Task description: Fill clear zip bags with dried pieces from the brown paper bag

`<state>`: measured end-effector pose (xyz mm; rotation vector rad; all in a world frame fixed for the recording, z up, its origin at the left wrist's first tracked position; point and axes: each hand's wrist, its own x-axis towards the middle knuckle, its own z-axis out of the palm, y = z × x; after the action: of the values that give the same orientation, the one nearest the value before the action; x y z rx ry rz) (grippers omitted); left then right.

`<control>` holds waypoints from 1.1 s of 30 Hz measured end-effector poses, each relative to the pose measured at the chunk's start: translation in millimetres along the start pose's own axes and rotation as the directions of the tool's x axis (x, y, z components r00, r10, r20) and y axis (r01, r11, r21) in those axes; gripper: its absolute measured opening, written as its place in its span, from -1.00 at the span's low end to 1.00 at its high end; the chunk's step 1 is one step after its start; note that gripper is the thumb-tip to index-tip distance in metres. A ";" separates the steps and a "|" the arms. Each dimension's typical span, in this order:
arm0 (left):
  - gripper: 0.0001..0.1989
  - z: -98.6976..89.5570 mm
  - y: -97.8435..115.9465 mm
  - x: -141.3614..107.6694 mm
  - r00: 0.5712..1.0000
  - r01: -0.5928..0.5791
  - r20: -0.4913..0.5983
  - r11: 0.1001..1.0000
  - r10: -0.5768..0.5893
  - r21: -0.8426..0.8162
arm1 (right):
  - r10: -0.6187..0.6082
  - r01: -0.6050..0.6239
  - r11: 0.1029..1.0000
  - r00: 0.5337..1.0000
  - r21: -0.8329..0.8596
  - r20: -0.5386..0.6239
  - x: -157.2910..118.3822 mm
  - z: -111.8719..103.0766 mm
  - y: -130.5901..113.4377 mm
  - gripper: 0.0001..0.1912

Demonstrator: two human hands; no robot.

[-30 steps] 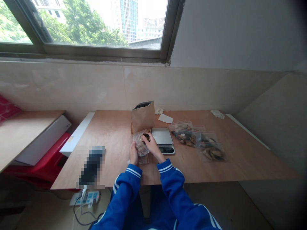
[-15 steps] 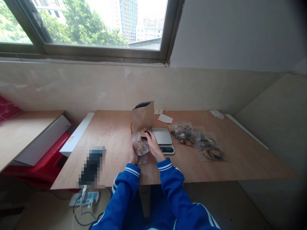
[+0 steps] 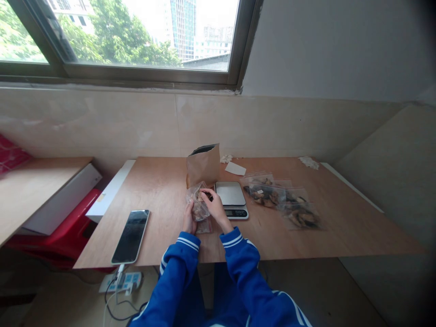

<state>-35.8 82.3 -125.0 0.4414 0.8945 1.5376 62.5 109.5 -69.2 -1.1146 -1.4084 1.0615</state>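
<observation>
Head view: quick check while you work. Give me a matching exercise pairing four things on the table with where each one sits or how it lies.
Things:
1. Phone
2. Kitchen scale
3. Kraft paper bag
4. Clear bags of dried slices

Places:
A. Upright near the table's back edge
B. Overlapping at the table's right
C. Screen up, left of the left hand
D. Just right of the right hand, platform bare

Pairs: 1-C; 2-D; 3-A; 4-B

A crumpled clear plastic bag (image 3: pixel 197 195) of brownish dried slices (image 3: pixel 200 211); upright, bunched at the top, bulging below.
</observation>
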 end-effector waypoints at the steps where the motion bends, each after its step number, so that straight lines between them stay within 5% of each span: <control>1: -0.61 0.4 0.5 0.1 1.000 0.003 0.002 1.000 -0.003 -0.010 | 0.017 -0.016 0.999 1.000 0.051 -0.022 -0.5 -1.0 0.3 -0.69; 6: -0.60 1.1 1.5 0.5 0.998 0.044 -0.035 0.999 -0.044 -0.017 | 0.039 -0.008 0.968 0.992 0.251 -0.119 10.3 -14.8 -16.4 -0.58; 9: -0.58 0.4 2.0 0.4 0.993 0.100 -0.064 0.995 -0.098 0.029 | -0.154 0.189 0.971 0.962 0.144 -0.223 38.3 -27.3 -49.0 -0.61; 12: -0.55 -0.5 2.5 0.3 0.993 0.100 -0.070 0.993 -0.096 0.059 | -0.443 0.432 0.896 0.857 -0.101 -0.264 80.8 -34.5 -85.1 -0.70; 15: -0.53 -1.6 2.1 0.9 0.994 0.093 -0.058 0.994 -0.089 0.061 | -0.647 0.595 0.750 0.750 -0.289 -0.134 122.5 -31.9 -103.2 -0.76; 18: -0.55 -3.3 0.6 1.8 0.996 0.087 -0.032 0.996 -0.086 0.015 | -0.708 0.662 0.638 0.705 -0.392 0.040 148.2 -23.8 -98.1 -0.84; 24: -0.53 -6.3 -2.5 3.2 0.996 0.086 -0.009 0.996 -0.086 0.034 | -0.714 0.651 0.629 0.700 -0.424 0.015 153.5 -17.5 -76.7 -0.87; 33: -0.56 -4.7 -1.2 2.6 0.997 0.080 0.000 0.995 -0.080 0.058 | -0.648 0.575 0.574 0.754 -0.583 0.106 153.2 -17.5 -79.8 -0.84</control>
<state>-38.9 83.5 -129.5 0.4434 0.9461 1.4408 61.9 245.7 38.5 -0.9406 -1.8950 0.0223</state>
